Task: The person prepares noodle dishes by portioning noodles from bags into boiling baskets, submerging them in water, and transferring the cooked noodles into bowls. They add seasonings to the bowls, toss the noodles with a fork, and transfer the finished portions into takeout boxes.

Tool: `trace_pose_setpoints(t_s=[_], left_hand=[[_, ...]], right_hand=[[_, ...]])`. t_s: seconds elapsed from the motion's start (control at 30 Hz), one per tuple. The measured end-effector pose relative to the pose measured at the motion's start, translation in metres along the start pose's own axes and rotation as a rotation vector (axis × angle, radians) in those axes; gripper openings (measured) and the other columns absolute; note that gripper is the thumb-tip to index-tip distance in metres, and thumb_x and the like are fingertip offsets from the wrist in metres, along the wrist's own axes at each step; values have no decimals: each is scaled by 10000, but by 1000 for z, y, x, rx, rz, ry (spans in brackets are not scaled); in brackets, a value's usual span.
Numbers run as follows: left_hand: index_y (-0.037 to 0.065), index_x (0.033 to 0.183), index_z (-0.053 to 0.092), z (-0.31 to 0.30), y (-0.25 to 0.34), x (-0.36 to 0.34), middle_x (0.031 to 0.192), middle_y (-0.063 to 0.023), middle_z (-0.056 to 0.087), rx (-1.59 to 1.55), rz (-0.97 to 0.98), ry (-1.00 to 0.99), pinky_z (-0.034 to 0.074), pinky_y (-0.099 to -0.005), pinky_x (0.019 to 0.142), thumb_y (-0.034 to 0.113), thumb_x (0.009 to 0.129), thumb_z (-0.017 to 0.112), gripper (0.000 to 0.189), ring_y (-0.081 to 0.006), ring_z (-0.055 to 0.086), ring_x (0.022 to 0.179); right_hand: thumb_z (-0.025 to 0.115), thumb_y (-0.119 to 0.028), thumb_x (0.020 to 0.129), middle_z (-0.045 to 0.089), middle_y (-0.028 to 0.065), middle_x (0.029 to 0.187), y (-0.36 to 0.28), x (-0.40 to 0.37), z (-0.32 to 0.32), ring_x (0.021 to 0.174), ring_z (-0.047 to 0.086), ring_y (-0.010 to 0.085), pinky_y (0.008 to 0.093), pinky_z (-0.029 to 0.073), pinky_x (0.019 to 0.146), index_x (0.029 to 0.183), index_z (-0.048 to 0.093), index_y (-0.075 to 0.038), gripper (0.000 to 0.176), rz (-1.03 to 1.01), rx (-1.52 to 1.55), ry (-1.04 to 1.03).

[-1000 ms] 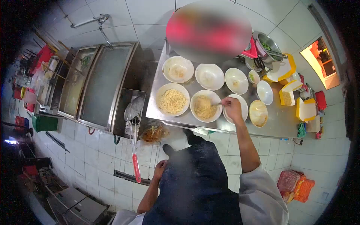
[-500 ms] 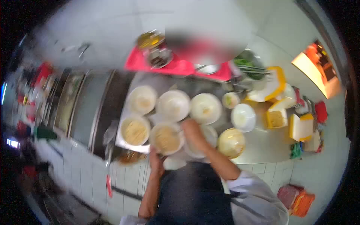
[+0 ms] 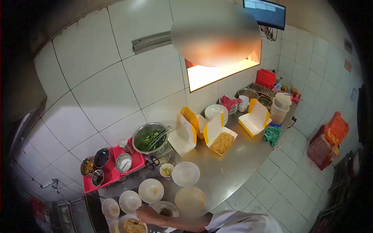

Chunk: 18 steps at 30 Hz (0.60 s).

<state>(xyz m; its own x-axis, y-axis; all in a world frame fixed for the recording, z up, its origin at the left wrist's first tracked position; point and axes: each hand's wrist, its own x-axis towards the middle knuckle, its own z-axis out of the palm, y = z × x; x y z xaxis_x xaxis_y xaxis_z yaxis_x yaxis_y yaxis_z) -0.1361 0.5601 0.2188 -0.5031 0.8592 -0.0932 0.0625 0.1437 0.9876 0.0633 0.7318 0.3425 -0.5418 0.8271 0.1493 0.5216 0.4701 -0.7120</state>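
My right hand (image 3: 147,216) reaches in from the white sleeve at the bottom, its fingers drawn together over the rim of a bowl of noodles (image 3: 133,226); what they hold, if anything, is too small to make out. Right beside the hand is a bowl with dark sauce (image 3: 166,210). White bowls with a little seasoning, among them one behind the hand (image 3: 130,201) and a larger one (image 3: 151,190), stand around it. A pale yellowish bowl (image 3: 190,199) lies to the right. My left hand is out of view.
A pink tray (image 3: 112,175) holds metal containers. Behind the bowls are a steel bowl of greens with tongs (image 3: 149,139), scissors (image 3: 152,162) and a small cup (image 3: 166,170). An open yellow-white box holds noodles (image 3: 222,143); another open box (image 3: 254,119) stands farther right.
The view has swung up and to the right, so the bowls now sit lower in it. My left hand has left the view. My right hand is now over the noodle bowl.
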Motion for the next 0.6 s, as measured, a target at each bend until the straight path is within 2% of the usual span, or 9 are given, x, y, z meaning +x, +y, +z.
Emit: trace_pose_setpoints(t_s=[0.07, 0.17, 0.2, 0.23, 0.27, 0.37, 0.43, 0.53, 0.6], left_hand=[[54, 1441, 291, 25, 62, -14, 1433, -178, 372, -291, 43, 159, 332, -471, 1058, 543, 952, 401, 700, -333, 415, 1261], [28, 1428, 302, 33, 59, -6, 1421, -194, 381, -558, -4, 135, 339, -487, 1064, 543, 952, 397, 708, -328, 403, 1276], [20, 1427, 299, 40, 52, -1, 1420, -197, 379, -638, -32, 165, 340, -488, 1066, 544, 950, 397, 715, -333, 401, 1278], [15, 1422, 304, 50, 42, -5, 1424, -185, 382, -485, 28, 166, 328, -489, 1081, 575, 934, 401, 749, -336, 400, 1284], [28, 1431, 294, 69, 86, -26, 1420, -154, 402, -607, -72, 15, 304, -483, 1097, 621, 912, 395, 794, -297, 420, 1274], [75, 1428, 293, 120, 84, -35, 1415, -142, 402, -677, -125, -200, 356, -465, 1062, 629, 924, 351, 751, -303, 427, 1278], [94, 1421, 299, 154, 83, -47, 1405, -135, 414, -695, -168, -357, 383, -452, 1045, 632, 932, 316, 727, -302, 439, 1274], [80, 1425, 296, 193, 101, -70, 1437, -124, 381, -679, -223, -480, 335, -447, 1077, 606, 948, 305, 709, -296, 423, 1282], [81, 1406, 335, 224, 84, -63, 1421, -112, 403, -710, -253, -522, 349, -448, 1058, 601, 943, 344, 697, -284, 424, 1278]], right_hand=[[660, -56, 690, 614, 177, 856, -12, -8, -29, 911, 565, 345, 461, 455, 862, 803, 595, 2, 143, 50, -12, -102], [644, -61, 715, 614, 156, 955, -16, -38, -74, 1033, 529, 336, 442, 438, 930, 835, 612, -7, 135, -175, 76, 75], [641, -63, 721, 609, 148, 990, -18, -50, -92, 1060, 515, 329, 435, 437, 920, 838, 616, -16, 129, -242, -64, 301], [638, -65, 726, 604, 139, 1025, -18, -64, -101, 1088, 501, 321, 429, 436, 910, 841, 620, -24, 123, -305, -203, 528], [638, -65, 726, 604, 139, 1025, -15, -82, -103, 1088, 501, 321, 429, 436, 910, 841, 620, -24, 123, -296, -202, 531], [656, -54, 699, 612, 140, 985, 25, -127, -96, 1023, 527, 328, 440, 439, 873, 823, 623, -43, 129, -140, -218, 507], [657, -52, 685, 618, 135, 948, 57, -152, -63, 968, 545, 330, 442, 445, 817, 811, 631, -70, 130, 249, 16, 395], [641, -44, 676, 603, 118, 868, 62, -195, -112, 890, 554, 328, 434, 449, 780, 811, 646, -96, 144, 263, 160, 599], [645, -58, 673, 571, 106, 820, 40, -216, -166, 836, 544, 317, 423, 445, 744, 793, 649, -109, 130, 251, -49, 693]])
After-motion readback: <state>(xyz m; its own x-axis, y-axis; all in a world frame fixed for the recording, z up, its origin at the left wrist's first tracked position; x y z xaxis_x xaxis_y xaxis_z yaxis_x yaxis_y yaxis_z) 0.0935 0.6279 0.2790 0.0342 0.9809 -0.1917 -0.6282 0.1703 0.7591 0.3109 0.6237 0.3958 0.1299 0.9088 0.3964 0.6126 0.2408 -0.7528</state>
